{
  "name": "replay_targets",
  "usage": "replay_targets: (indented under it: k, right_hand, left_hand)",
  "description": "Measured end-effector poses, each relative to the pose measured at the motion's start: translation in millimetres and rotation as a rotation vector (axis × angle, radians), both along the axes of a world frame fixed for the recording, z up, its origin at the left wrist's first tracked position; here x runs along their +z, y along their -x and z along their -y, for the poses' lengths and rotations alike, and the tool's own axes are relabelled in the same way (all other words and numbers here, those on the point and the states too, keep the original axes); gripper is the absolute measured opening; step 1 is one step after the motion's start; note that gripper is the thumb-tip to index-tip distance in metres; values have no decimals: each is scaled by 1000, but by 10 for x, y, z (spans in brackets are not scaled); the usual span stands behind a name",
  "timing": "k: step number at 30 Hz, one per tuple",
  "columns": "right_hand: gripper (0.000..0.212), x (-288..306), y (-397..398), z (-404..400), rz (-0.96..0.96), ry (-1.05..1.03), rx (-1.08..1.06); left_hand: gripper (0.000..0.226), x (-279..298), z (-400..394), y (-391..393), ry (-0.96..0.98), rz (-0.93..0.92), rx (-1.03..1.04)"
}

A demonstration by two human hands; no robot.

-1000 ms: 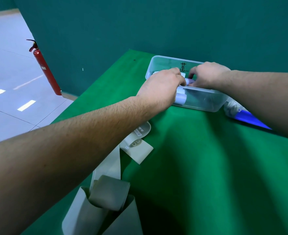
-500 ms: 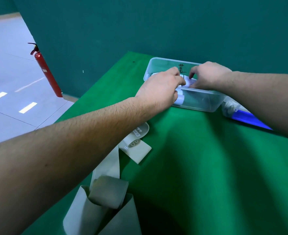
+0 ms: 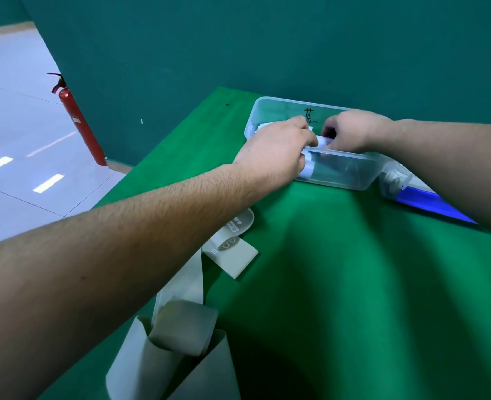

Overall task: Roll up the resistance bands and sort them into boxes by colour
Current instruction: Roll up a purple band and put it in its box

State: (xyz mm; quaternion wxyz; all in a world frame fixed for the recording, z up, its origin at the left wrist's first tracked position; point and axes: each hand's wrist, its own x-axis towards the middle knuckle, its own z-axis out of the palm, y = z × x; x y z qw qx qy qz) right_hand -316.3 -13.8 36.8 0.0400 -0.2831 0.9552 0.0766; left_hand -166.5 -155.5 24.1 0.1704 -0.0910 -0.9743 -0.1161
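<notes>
A person's left hand (image 3: 276,148) and right hand (image 3: 351,129) met over a clear plastic box (image 3: 351,176) at the far side of a green-covered bench (image 3: 354,284), both gripping a pale rolled resistance band (image 3: 323,140) with curled fingers, just above the box's near rim. The roll showed only as a small pale patch between the two hands; the left hand's fingers were wrapped over its left end and the right hand's over its right end. Another pale roll (image 3: 307,168) lay inside the box against its near wall, below the left hand. Black handwriting (image 3: 310,115) marked the box's far wall. Just right of the box, a second clear container (image 3: 395,181) lay beside a blue lid (image 3: 429,202), partly hidden by the right forearm. Nearer the camera, grey-green resistance bands (image 3: 180,327) lay unrolled and looped on the bench, one printed end (image 3: 232,249) lying flat beneath the left forearm. A red fire extinguisher (image 3: 79,119) stood on the floor against the teal wall (image 3: 267,39).
</notes>
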Motion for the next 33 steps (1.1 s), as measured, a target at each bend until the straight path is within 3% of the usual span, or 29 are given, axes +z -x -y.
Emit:
replay_targets:
  k: [13, 16, 28, 33]
  right_hand:
    - [42, -53, 43, -20, -83, -24, 0]
    - [42, -57, 40, -30, -162, -42, 35]
    - [33, -80, 77, -44, -78, 19, 48]
    - [29, -78, 61, -43, -191, 24, 51]
  left_hand:
    - [36, -10, -12, 12, 6, -9, -4]
    - [36, -16, -14, 20, 5, -9, -9]
    - [34, -8, -7, 29, 7, -4, -4]
    - [34, -1, -15, 18, 7, -6, -3]
